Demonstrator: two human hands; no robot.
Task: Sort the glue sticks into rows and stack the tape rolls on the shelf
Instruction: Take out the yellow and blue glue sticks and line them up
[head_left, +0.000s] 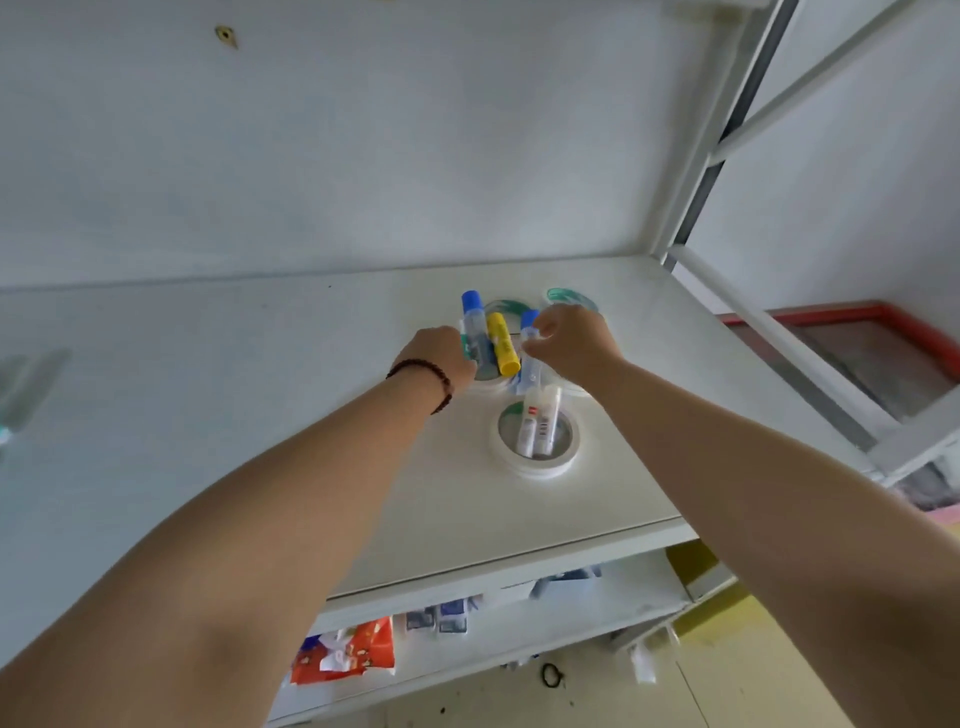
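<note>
Reaching with both arms over the white shelf (363, 467), the person works in a small heap of glue and tape near its right back corner. In the head view, the only view, the left hand (435, 358) is curled with its back to the camera, at the side of a blue-capped tube (475, 332). Its fingers are hidden, so I cannot tell if it is grasping the tube or only resting against it. The right hand (574, 340) is closed in a pinch on the upper part of a second blue-capped tube (530, 348), which leans over the heap.

A yellow stick (503, 345) lies between the two tubes, touching the first one. Nearer to the camera, two white sticks (539, 423) stand tilted inside the hole of a white tape roll (535, 441) that lies flat. More rolls lie under and behind the hands; a green-tinted one (571, 299) shows just behind the right hand, and their number I cannot tell.

The step in hand seems to be taking the glue out of the heap, so that rows can be made. To do it well, I think the right hand should lift its tube straight up, not drag it, because the white sticks just beside it may fall. The left hand can steady the first tube and the yellow stick during this. The open shelf to the left gives good place for the rows, with caps all pointing one way. The rolls are better stacked after the sticks are out of their holes.
</note>
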